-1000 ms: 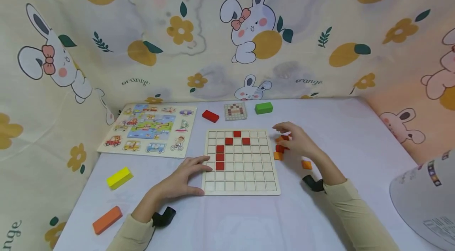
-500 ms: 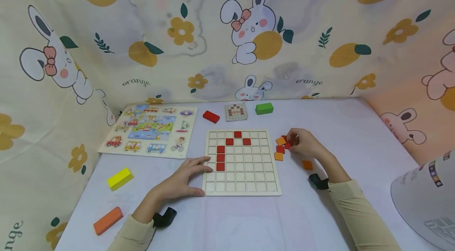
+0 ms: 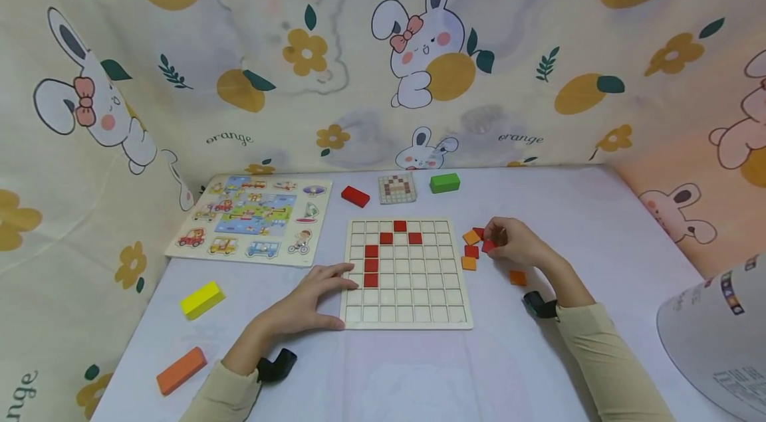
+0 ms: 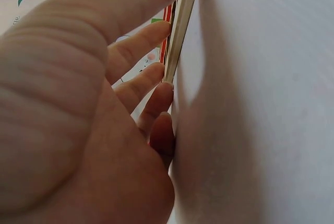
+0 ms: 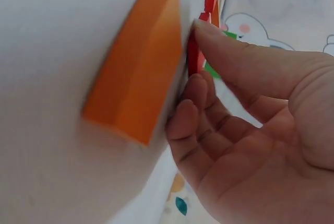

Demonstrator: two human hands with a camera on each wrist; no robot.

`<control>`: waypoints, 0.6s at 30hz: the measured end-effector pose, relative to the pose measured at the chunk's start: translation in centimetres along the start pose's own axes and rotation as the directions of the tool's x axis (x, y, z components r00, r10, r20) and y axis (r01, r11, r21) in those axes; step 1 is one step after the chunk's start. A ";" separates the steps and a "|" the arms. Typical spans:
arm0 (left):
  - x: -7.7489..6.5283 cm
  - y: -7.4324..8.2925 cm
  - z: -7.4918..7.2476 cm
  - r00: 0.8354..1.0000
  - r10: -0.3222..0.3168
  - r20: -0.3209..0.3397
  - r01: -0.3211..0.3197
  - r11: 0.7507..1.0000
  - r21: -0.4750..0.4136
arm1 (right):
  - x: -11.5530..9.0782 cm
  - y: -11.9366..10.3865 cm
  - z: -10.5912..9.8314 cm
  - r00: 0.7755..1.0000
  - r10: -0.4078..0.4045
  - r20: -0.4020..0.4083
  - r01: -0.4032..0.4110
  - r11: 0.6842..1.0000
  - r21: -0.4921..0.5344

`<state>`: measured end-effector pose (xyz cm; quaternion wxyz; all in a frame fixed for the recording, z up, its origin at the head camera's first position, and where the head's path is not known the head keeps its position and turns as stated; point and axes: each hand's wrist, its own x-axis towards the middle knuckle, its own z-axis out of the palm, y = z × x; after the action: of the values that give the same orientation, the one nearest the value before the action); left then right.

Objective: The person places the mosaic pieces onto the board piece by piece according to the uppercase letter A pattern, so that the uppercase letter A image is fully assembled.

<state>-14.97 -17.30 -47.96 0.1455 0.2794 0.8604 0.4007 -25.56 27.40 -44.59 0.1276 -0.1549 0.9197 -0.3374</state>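
A square grid board (image 3: 407, 299) lies flat on the table, with several red tiles (image 3: 371, 265) in its cells. My left hand (image 3: 305, 299) rests at the board's left edge, its fingers extended onto the rim and its thumb at the near corner. In the left wrist view the fingertips touch the board's edge (image 4: 182, 25). Right of the board, my right hand (image 3: 517, 242) pinches a red tile (image 5: 193, 51) between thumb and fingers, close to the tabletop. Beside those fingers lie loose red and orange tiles (image 3: 469, 263). One orange tile (image 5: 135, 62) sits apart, nearer the wrist.
Behind the board are a red block (image 3: 356, 196), a small pattern card (image 3: 397, 188) and a green block (image 3: 445, 183). A picture puzzle board (image 3: 239, 249) lies back left. Yellow (image 3: 202, 300) and orange (image 3: 181, 371) blocks lie left; a white cylinder (image 3: 718, 335) stands right.
My right hand has drawn back right from over the loose tiles, and its fingers have closed on a red tile, which has shifted slightly. The left hand stays put.
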 end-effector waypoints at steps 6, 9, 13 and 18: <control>0.0 0.0 0.0 1.000 -0.003 -0.002 0.003 1.000 0.000 | -0.5 -0.3 -0.4 1.000 0.003 0.031 -0.003 1.000 -0.017; 0.0 0.0 0.0 1.000 0.004 -0.001 -0.004 1.000 0.000 | -0.5 -0.5 -0.5 0.999 0.001 0.032 0.000 1.000 -0.022; 0.0 0.0 0.0 1.000 0.011 0.000 -0.011 1.000 -0.001 | -0.3 -1.5 -0.3 0.999 -0.028 0.020 0.028 1.000 0.013; 0.0 0.0 0.0 1.000 0.005 0.002 -0.005 1.000 0.005 | 1.2 -3.2 1.2 0.996 -0.068 0.061 0.058 0.986 0.154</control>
<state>-14.95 -17.24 -47.96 0.1446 0.2822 0.8605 0.3987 -25.60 23.92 -43.49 0.1587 -0.1848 0.8813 -0.4050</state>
